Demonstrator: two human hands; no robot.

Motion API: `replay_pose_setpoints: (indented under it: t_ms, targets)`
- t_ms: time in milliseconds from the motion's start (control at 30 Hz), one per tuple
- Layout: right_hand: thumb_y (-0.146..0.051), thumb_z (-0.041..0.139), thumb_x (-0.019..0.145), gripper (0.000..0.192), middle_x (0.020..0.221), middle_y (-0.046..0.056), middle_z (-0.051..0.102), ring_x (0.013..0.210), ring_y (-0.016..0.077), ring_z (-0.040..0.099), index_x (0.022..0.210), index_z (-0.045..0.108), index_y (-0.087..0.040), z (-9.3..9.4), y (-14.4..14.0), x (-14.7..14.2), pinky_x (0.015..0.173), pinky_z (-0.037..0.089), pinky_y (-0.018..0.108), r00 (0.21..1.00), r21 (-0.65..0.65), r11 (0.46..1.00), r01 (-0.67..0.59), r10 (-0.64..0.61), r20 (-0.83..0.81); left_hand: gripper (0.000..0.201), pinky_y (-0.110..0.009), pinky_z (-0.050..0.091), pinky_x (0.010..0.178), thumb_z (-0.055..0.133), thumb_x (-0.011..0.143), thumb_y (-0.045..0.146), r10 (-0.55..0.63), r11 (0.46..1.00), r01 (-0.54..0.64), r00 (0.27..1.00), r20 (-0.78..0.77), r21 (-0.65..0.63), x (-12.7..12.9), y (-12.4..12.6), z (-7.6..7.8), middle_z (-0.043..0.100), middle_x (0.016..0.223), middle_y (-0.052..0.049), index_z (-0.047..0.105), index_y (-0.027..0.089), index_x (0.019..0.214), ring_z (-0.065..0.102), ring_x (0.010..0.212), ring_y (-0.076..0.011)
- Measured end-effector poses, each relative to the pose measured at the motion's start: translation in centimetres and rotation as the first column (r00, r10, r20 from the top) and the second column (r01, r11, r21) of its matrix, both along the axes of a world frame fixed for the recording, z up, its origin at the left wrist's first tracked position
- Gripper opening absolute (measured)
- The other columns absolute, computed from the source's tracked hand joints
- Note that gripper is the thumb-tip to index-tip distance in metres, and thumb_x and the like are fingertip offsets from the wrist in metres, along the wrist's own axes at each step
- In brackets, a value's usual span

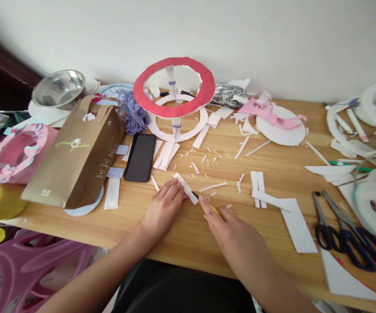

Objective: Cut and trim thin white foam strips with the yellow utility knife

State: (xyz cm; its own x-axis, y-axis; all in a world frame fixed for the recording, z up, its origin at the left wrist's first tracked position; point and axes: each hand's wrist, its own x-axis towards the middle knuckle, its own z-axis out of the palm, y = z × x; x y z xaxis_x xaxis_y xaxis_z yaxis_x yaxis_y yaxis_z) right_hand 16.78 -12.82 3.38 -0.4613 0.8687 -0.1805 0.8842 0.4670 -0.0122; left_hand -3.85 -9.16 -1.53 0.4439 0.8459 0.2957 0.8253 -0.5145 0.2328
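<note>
My left hand (pixel 165 205) presses flat on a small white foam strip (pixel 187 188) lying on the wooden table (pixel 181 234). My right hand (pixel 230 228) grips a yellow craft knife (pixel 207 204) whose dark tip touches the strip's near end. Small white shavings (pixel 204 161) are scattered just beyond the strip. Behind them stands a red ring (pixel 174 87) raised on a white post above a white foam ring base (pixel 178 126).
A black phone (pixel 140 157) and a brown paper bag (pixel 77 152) lie left of my hands. White foam strips (pixel 274 202) and two pairs of scissors (pixel 344 232) lie to the right. A steel bowl (pixel 59 89), purple yarn (pixel 134 113) and white foam rings (pixel 364 130) crowd the edges.
</note>
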Motion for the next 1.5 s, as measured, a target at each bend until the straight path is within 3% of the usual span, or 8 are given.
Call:
replay_pose_setpoints:
  t_ms: [333, 533, 967, 1133, 1233, 1333, 1433, 1500]
  targets:
    - [-0.007, 0.054, 0.083, 0.066, 0.097, 0.005, 0.071, 0.052, 0.0156, 0.065, 0.146, 0.045, -0.026, 0.1, -1.0, 0.9, 0.042, 0.047, 0.026, 1.0, 0.046, 0.999, 0.003, -0.003, 0.003, 0.02, -0.043, 0.051, 0.106, 0.054, 0.095, 0.024, 0.007, 1.0, -0.007, 1.0, -0.018, 0.004, 0.0, 0.0, 0.0, 0.07, 0.114, -0.011, 0.066, 0.014, 0.108, 0.061, 0.121, -0.0269]
    - [-0.004, 0.05, 0.083, 0.071, 0.107, 0.009, 0.07, 0.055, 0.0162, 0.067, 0.15, 0.036, -0.024, 0.0, -1.9, 1.5, 0.046, 0.049, 0.028, 1.0, -0.022, 1.0, 0.012, -0.012, -0.008, 0.017, -0.045, 0.051, 0.105, 0.053, 0.095, 0.022, -0.001, 1.0, 0.001, 1.0, -0.017, -0.02, 0.2, 0.2, 0.4, 0.071, 0.11, -0.011, 0.066, 0.015, 0.104, 0.061, 0.12, -0.027]
    - [0.002, 0.043, 0.074, 0.087, 0.091, 0.002, 0.069, 0.05, 0.0141, 0.063, 0.153, 0.023, -0.025, 0.3, -4.9, 4.5, 0.04, 0.044, 0.024, 0.995, 0.027, 0.999, 0.037, -0.034, -0.097, 0.017, -0.047, 0.05, 0.105, 0.055, 0.094, 0.025, -0.02, 1.0, 0.019, 0.998, -0.054, -0.014, 0.1, 0.4, 0.5, 0.07, 0.111, -0.012, 0.063, 0.014, 0.103, 0.061, 0.12, -0.0286]
    - [-0.012, 0.038, 0.093, 0.058, 0.088, 0.002, 0.069, 0.053, 0.0148, 0.066, 0.149, 0.034, -0.029, 1.3, -5.5, 5.6, 0.043, 0.045, 0.025, 0.967, -0.007, 0.994, 0.109, -0.108, -0.231, 0.05, -0.053, 0.047, 0.106, 0.062, 0.085, 0.05, -0.016, 0.999, 0.01, 0.993, -0.118, -0.047, 0.6, -0.2, 0.6, 0.066, 0.116, -0.018, 0.06, 0.011, 0.116, 0.06, 0.119, -0.0326]
    - [-0.032, 0.042, 0.1, 0.043, 0.106, 0.008, 0.071, 0.082, 0.0205, 0.072, 0.143, 0.042, -0.026, 1.6, -4.6, 5.0, 0.063, 0.055, 0.027, 0.852, 0.021, 0.934, 0.356, -0.315, -0.419, 0.066, -0.06, 0.044, 0.105, 0.063, 0.081, 0.056, 0.023, 1.0, -0.025, 0.986, -0.162, -0.013, 1.1, -0.7, 0.1, 0.063, 0.121, -0.022, 0.055, 0.012, 0.13, 0.057, 0.122, -0.0368]
    - [-0.036, 0.05, 0.097, 0.034, 0.115, 0.01, 0.07, 0.102, 0.0236, 0.069, 0.129, 0.053, -0.024, 0.9, -3.3, 3.7, 0.081, 0.055, 0.03, 0.685, -0.02, 0.864, 0.503, -0.412, -0.601, 0.052, -0.062, 0.043, 0.104, 0.061, 0.087, 0.047, 0.034, 0.999, -0.029, 0.991, -0.131, 0.041, 0.9, -0.6, -0.2, 0.064, 0.119, -0.021, 0.058, 0.015, 0.128, 0.058, 0.121, -0.036]
    - [-0.033, 0.058, 0.092, 0.014, 0.093, 0.006, 0.072, 0.083, 0.02, 0.07, 0.102, 0.062, -0.024, -0.4, -1.8, 1.8, 0.073, 0.055, 0.028, 0.516, -0.139, 0.866, 0.48, -0.406, -0.754, 0.037, -0.056, 0.044, 0.106, 0.059, 0.092, 0.034, -0.006, 0.998, 0.005, 1.0, 0.023, 0.065, -0.1, -0.2, 0.5, 0.065, 0.117, -0.016, 0.06, 0.017, 0.125, 0.058, 0.121, -0.0314]
    - [-0.029, 0.062, 0.089, 0.006, 0.093, 0.005, 0.071, 0.086, 0.0192, 0.069, 0.087, 0.06, -0.024, -1.0, -1.0, 0.4, 0.077, 0.054, 0.027, 0.379, -0.188, 0.894, 0.406, -0.352, -0.856, 0.03, -0.045, 0.048, 0.103, 0.057, 0.094, 0.026, -0.042, 0.999, 0.035, 0.978, 0.202, 0.038, -0.6, -0.3, 1.8, 0.066, 0.116, -0.013, 0.06, 0.018, 0.123, 0.059, 0.119, -0.0263]
